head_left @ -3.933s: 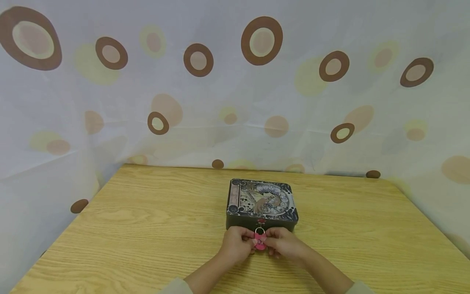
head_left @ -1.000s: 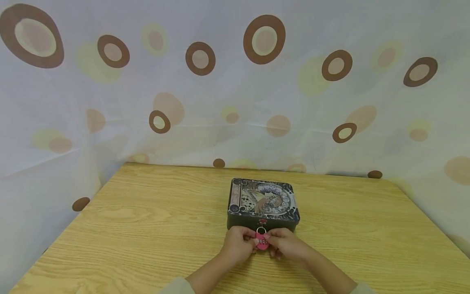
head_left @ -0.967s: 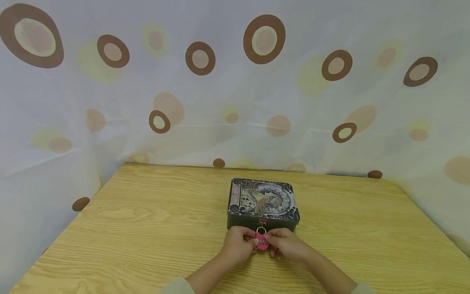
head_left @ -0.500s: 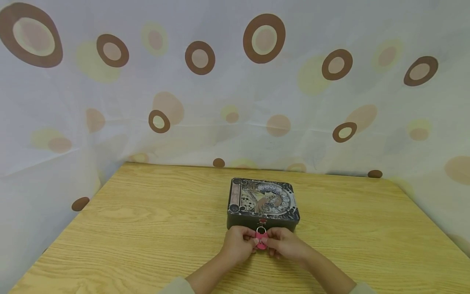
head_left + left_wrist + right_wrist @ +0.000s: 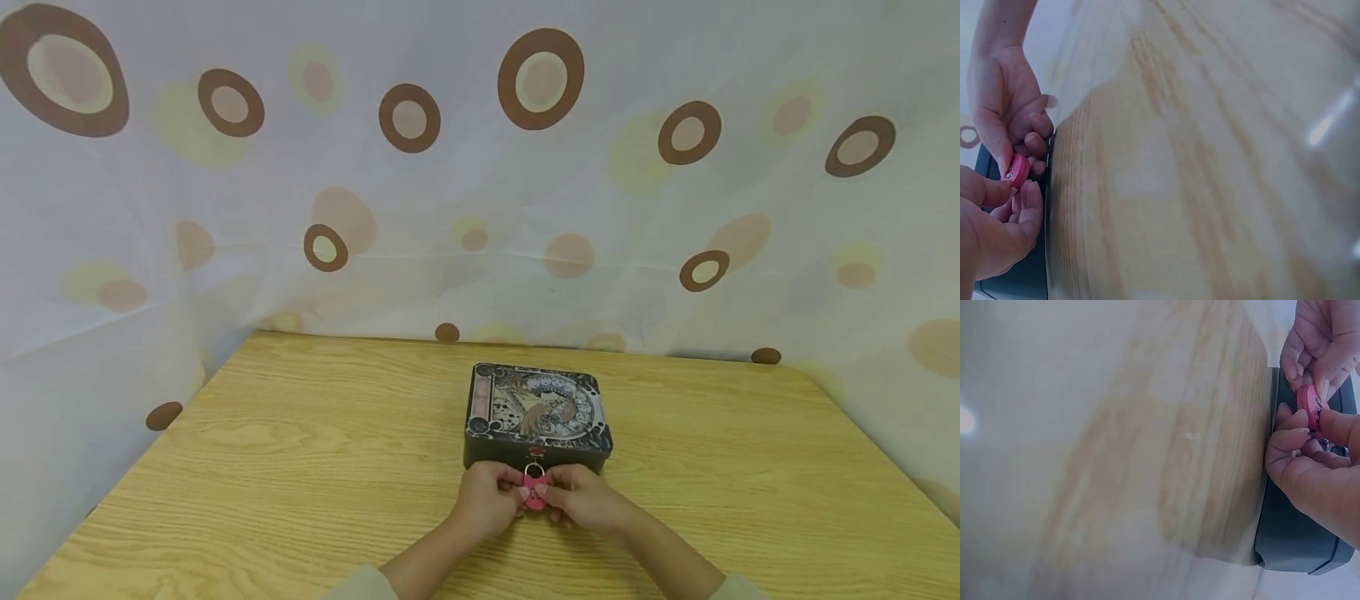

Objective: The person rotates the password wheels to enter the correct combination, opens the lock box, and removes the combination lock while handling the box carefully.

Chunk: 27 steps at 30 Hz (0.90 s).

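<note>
Lower centre, left hand [image 5: 483,498] and right hand [image 5: 588,498] pinch a pink padlock [image 5: 535,482]. Probably light, hard, slick-ish, so grab its sides

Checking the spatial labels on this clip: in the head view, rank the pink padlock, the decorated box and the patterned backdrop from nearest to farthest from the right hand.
1. Pink padlock: pinched in the right hand, at its left.
2. Decorated box: just beyond the hand, on the table.
3. Patterned backdrop: farthest, behind the table's far edge.
</note>
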{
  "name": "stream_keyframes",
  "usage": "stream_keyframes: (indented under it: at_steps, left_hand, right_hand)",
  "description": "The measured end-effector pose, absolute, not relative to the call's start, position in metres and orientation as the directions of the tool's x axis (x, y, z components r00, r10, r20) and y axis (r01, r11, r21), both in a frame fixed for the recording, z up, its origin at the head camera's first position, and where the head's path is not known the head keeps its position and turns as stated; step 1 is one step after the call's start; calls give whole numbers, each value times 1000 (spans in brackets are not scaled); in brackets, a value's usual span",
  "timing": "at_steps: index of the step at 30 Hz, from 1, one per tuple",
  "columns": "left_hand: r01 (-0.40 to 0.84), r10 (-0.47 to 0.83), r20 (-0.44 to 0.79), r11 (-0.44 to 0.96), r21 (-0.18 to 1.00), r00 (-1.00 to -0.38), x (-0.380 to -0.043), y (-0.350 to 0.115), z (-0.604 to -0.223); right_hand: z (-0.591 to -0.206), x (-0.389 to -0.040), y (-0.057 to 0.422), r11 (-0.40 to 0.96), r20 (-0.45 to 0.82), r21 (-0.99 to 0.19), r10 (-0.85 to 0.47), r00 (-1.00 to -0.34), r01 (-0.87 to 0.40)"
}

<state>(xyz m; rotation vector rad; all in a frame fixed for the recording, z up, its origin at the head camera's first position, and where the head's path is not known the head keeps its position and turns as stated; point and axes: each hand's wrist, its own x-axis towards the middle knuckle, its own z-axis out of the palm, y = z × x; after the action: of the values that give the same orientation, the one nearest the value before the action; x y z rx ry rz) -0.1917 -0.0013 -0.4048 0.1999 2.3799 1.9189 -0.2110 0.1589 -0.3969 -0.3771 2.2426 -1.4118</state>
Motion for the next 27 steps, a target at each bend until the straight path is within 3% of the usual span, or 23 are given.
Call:
stream_keyframes:
  at_steps: [27]
  left_hand:
    - [68, 158, 35, 207, 976, -987, -191, -1, -406]
  right_hand:
    - [-394, -209, 157, 440, -249, -897, -426, -870, 42]
